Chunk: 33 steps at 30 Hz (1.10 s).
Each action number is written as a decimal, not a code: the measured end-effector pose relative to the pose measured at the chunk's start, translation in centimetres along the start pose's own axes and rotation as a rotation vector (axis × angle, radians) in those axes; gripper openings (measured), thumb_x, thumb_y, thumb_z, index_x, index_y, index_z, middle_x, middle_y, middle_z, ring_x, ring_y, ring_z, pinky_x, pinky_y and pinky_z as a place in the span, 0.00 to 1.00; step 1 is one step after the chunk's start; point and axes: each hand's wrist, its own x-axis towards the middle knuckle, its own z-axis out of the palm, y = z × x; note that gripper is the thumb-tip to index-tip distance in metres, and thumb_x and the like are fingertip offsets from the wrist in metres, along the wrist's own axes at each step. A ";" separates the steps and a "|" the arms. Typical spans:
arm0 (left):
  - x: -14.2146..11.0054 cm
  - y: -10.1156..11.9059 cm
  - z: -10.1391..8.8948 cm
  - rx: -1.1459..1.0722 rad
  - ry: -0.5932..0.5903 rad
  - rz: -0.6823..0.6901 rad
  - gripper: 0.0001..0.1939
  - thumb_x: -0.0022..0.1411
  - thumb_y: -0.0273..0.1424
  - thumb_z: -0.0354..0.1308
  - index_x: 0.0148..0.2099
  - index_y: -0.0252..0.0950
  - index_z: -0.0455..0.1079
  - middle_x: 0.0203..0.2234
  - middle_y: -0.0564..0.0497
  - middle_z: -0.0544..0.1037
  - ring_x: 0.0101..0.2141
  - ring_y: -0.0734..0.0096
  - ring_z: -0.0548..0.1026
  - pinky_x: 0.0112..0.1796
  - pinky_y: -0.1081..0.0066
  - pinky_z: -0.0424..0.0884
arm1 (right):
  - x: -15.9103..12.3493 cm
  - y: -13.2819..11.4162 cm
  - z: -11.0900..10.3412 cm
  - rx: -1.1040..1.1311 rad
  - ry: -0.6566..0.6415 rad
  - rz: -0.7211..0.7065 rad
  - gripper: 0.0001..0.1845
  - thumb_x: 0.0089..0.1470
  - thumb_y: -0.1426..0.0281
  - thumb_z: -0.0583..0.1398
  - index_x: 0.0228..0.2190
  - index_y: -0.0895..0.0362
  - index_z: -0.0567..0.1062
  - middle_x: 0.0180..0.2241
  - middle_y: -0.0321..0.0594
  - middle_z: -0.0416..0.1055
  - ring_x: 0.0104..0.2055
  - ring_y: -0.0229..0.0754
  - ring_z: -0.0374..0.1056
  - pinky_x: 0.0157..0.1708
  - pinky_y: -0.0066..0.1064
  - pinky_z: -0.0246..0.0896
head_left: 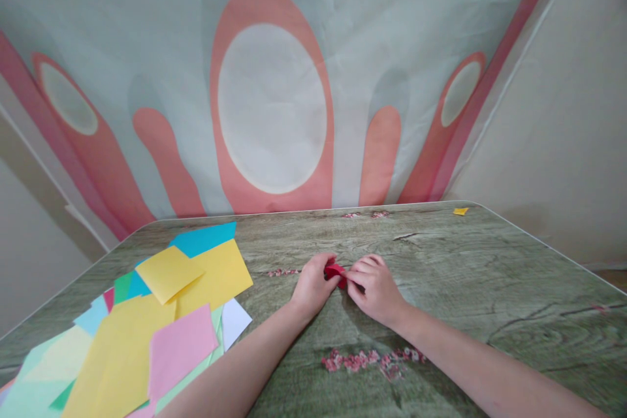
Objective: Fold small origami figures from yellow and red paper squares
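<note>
- Because the red paper piece [336,272] is small and already folded tight, I judge it featherlight, limp at the flaps, stiffer along its creases, and easy to crush or tear; I'd grip it at the folded edges, not the loose flaps.
- It sits low over the middle of the wood-grain table [490,274], pinched between both hands.
- My left hand [313,284] curls its fingertips onto the piece's left side; my right hand [375,287] nips the right side between thumb and forefinger.
- Off to the left lies a loose heap of coloured paper sheets [147,326]: yellow, pink, blue, green, white, all thin, flat and smooth, likely to slide over one another.
- A tiny yellow scrap [460,211] rests near the far right corner.
- Printed pink blossom sprigs [372,360] dot the tabletop, which looks matte.
</note>
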 end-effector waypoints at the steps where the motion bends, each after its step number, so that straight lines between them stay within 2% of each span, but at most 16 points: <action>1: 0.0 -0.1 0.0 -0.014 0.007 -0.012 0.20 0.49 0.23 0.59 0.47 0.35 0.66 0.39 0.48 0.74 0.40 0.66 0.72 0.43 0.66 0.67 | 0.0 0.0 0.0 -0.008 -0.004 -0.010 0.12 0.51 0.75 0.54 0.32 0.52 0.77 0.28 0.38 0.72 0.35 0.42 0.63 0.45 0.38 0.48; 14: -0.2 0.1 0.0 -0.115 0.001 -0.025 0.18 0.51 0.25 0.58 0.47 0.35 0.65 0.38 0.48 0.76 0.38 0.69 0.74 0.42 0.68 0.70 | 0.1 0.3 0.1 -0.029 -0.037 -0.004 0.12 0.53 0.75 0.54 0.34 0.52 0.76 0.30 0.38 0.70 0.36 0.42 0.62 0.44 0.38 0.49; 21: -0.2 0.4 -0.2 -0.093 0.001 -0.014 0.12 0.57 0.34 0.56 0.44 0.36 0.69 0.35 0.49 0.76 0.35 0.69 0.74 0.39 0.69 0.71 | 0.1 0.2 0.2 -0.031 -0.042 -0.003 0.10 0.53 0.75 0.55 0.30 0.54 0.76 0.30 0.38 0.70 0.36 0.41 0.62 0.43 0.36 0.49; 28: 0.1 0.6 -0.8 -0.020 -0.053 0.092 0.08 0.58 0.28 0.55 0.39 0.38 0.73 0.34 0.50 0.77 0.37 0.69 0.73 0.41 0.70 0.68 | 0.1 0.5 0.5 0.005 -0.019 -0.017 0.10 0.54 0.75 0.55 0.33 0.54 0.77 0.30 0.38 0.70 0.35 0.40 0.62 0.42 0.35 0.50; 33: 0.2 0.8 -0.9 -0.038 -0.064 0.097 0.08 0.59 0.26 0.54 0.38 0.38 0.74 0.34 0.50 0.77 0.37 0.69 0.73 0.42 0.71 0.67 | 0.1 0.8 0.4 0.015 -0.020 -0.013 0.10 0.54 0.75 0.55 0.35 0.53 0.76 0.30 0.37 0.72 0.36 0.39 0.64 0.43 0.34 0.50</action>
